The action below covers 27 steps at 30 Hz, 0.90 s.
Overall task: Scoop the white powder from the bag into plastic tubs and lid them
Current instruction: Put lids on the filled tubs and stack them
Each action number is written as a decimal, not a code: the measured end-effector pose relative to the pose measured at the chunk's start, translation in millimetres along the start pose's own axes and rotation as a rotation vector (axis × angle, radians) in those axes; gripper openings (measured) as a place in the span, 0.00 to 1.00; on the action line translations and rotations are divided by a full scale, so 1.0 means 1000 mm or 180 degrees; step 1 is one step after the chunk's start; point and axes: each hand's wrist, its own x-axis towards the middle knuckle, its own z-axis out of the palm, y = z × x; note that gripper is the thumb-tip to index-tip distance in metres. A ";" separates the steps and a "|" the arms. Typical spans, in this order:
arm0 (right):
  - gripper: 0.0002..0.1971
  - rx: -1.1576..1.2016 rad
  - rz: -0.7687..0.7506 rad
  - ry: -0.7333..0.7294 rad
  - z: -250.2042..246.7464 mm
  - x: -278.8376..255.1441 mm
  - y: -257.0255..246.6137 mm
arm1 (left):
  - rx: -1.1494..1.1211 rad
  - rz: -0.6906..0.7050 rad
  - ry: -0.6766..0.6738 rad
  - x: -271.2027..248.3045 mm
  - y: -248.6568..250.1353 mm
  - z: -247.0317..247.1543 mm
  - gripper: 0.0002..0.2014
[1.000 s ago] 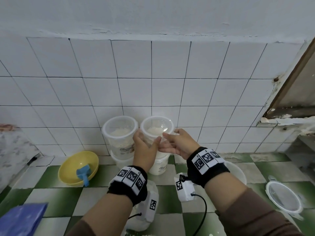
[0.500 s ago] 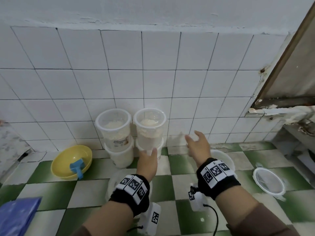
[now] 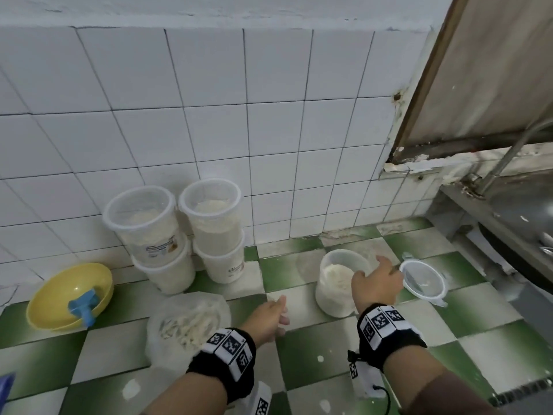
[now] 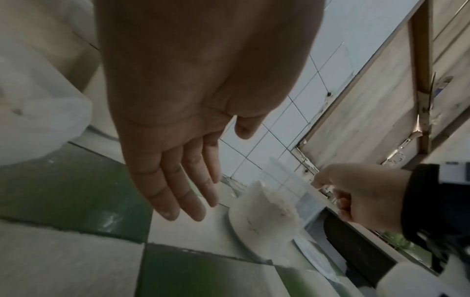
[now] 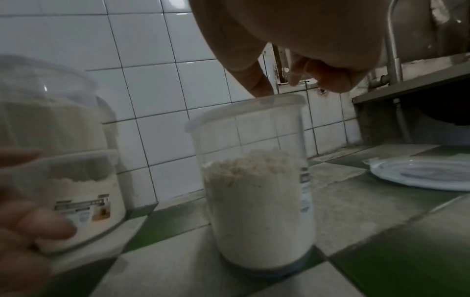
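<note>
Head view: four lidded clear plastic tubs (image 3: 179, 235) of white powder stand stacked two on two against the glossy white wall tiles (image 3: 209, 115). On the green-and-white checked floor (image 3: 329, 348), an unlidded round tub (image 3: 338, 283), about half full of clumpy powder, stands to their right. The right hand (image 3: 378, 284) reaches over its rim, fingers loosely spread, gripping nothing. A clear round lid (image 3: 423, 283) lies flat just right of that tub. The left hand (image 3: 267, 320) hovers above the floor, fingers relaxed and empty, beside a crinkled clear bag (image 3: 187, 324) of powder. A yellow bowl (image 3: 70, 296) at the left holds a blue scoop (image 3: 83, 305).

Left wrist view: the left hand (image 4: 183, 140) is flat, fingers straight and together, above a green tile; the tub (image 4: 269, 211) and right hand (image 4: 356, 193) lie beyond.

Right wrist view: right hand fingertips (image 5: 259, 88) sit at the tub's (image 5: 257, 191) smooth rim; whether they touch it I cannot tell. The lid (image 5: 419, 172) rests on the floor at right, and stacked tubs (image 5: 63, 160) stand at left.
</note>
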 end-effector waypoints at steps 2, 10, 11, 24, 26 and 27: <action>0.25 -0.0151 -0.0011 -0.0243 -0.003 0.004 0.012 | -0.0009 0.0019 -0.0050 0.002 0.002 0.007 0.21; 0.16 0.0060 -0.0281 -0.0925 -0.014 0.020 0.036 | -0.0227 0.0153 -0.0057 0.011 0.025 0.033 0.24; 0.16 0.0080 -0.0344 -0.0978 -0.014 0.021 0.037 | -0.0225 0.0208 -0.0019 0.013 0.027 0.036 0.24; 0.17 0.0728 -0.0685 -0.1522 -0.088 0.061 0.097 | -0.0144 0.1199 -0.0145 0.027 0.072 0.116 0.36; 0.17 0.0782 -0.0726 -0.1591 -0.104 0.070 0.107 | -0.0139 0.1194 -0.0222 0.032 0.079 0.137 0.40; 0.16 0.0793 -0.0749 -0.1627 -0.112 0.075 0.113 | -0.0154 0.1148 -0.0267 0.034 0.083 0.148 0.40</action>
